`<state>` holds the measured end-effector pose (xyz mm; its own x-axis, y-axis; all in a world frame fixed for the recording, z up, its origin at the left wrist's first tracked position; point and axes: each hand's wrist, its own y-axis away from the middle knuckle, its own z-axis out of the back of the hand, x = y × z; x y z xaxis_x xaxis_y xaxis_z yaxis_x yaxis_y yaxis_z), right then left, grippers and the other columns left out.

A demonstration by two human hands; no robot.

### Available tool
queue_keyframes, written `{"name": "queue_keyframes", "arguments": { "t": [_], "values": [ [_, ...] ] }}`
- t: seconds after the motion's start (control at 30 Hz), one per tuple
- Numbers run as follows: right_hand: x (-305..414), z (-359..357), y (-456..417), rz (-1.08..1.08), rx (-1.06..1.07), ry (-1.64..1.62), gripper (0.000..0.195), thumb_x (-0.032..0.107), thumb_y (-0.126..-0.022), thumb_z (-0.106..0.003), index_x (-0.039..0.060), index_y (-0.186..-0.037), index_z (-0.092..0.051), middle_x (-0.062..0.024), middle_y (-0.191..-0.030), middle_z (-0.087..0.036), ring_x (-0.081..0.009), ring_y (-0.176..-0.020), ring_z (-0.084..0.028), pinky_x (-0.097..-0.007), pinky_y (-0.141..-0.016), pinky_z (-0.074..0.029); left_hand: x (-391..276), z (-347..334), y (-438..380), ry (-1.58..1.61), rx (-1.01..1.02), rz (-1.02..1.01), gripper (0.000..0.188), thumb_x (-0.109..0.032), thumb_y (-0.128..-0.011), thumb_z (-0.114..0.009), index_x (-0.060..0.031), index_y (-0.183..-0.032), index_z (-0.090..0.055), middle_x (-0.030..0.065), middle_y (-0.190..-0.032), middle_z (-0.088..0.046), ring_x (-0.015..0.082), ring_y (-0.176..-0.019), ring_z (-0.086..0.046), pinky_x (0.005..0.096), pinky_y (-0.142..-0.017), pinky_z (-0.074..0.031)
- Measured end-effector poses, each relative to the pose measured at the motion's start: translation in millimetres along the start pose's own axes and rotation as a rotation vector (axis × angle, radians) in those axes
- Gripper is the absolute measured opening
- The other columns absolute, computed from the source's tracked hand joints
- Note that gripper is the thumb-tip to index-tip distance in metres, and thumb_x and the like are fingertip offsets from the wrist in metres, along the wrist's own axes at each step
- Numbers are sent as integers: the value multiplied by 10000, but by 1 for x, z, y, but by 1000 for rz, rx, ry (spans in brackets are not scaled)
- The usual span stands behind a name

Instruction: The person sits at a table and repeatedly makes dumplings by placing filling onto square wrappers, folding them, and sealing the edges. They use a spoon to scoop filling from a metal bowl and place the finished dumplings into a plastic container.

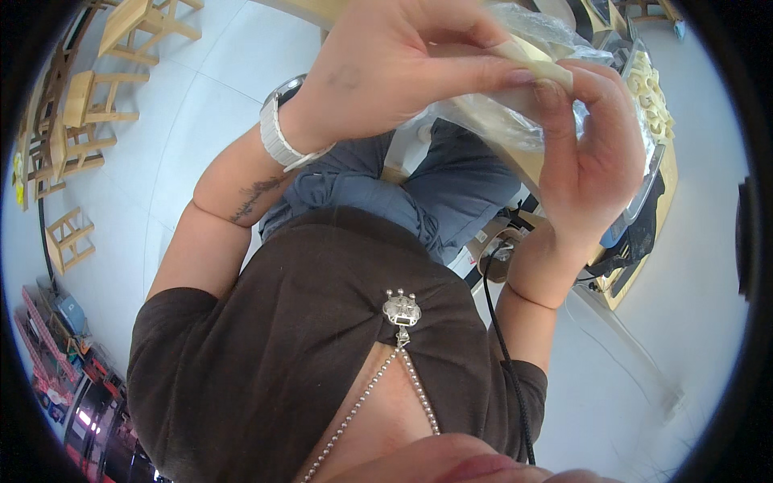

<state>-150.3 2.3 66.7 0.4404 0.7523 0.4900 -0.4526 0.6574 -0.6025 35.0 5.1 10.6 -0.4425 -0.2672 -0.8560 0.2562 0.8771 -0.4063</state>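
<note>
Both hands are raised over the table's near edge, their fingertips together on a piece of pale dough wrapper (pixel 552 71). My left hand (pixel 398 63), with a white-strapped watch on the wrist, pinches the wrapper between thumb and fingers. On the other end, my right hand (pixel 595 139) grips it with thumb and bent index finger. The fingers cover much of the wrapper, and its filling, if any, cannot be seen. Behind and below the hands lies a clear plastic bag (pixel 537 24). Several folded dough pieces, like wontons, rest in a tray (pixel 655 160) to the right.
A wooden table (pixel 667 172) carries the tray and a black cloth-like item (pixel 640 241). Below it stands an open round container (pixel 495 265). A black cord (pixel 498 326) hangs beside my right arm. Wooden stools (pixel 90 99) stand on the tiled floor at left.
</note>
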Motion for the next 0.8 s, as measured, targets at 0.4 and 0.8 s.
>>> {"name": "queue_keyframes", "arguments": {
  "t": [0.4, 0.8],
  "values": [
    [-1, 2, -4, -9, -76, -63, 57, -72, -818, -647, -59, -868, -623, -104, -858, -629, -138, -772, -568, -226, -702, -451, -23, -1, -3, -200, -112, 21, 180, -65, -870, -671, 18, -1030, -681, 104, -1008, -690, 129, -892, -637, 242, -797, -506],
    [36, -14, -14, 310, -412, -87, 156, 74, -651, -632, 11, -771, -555, -52, -648, -424, -185, -507, -486, -293, -388, -375, -70, -17, 25, -775, -254, -366, 181, -185, -831, -716, -12, -856, -666, 112, -824, -674, 199, -787, -627, 295, -696, -510]
  ]
}}
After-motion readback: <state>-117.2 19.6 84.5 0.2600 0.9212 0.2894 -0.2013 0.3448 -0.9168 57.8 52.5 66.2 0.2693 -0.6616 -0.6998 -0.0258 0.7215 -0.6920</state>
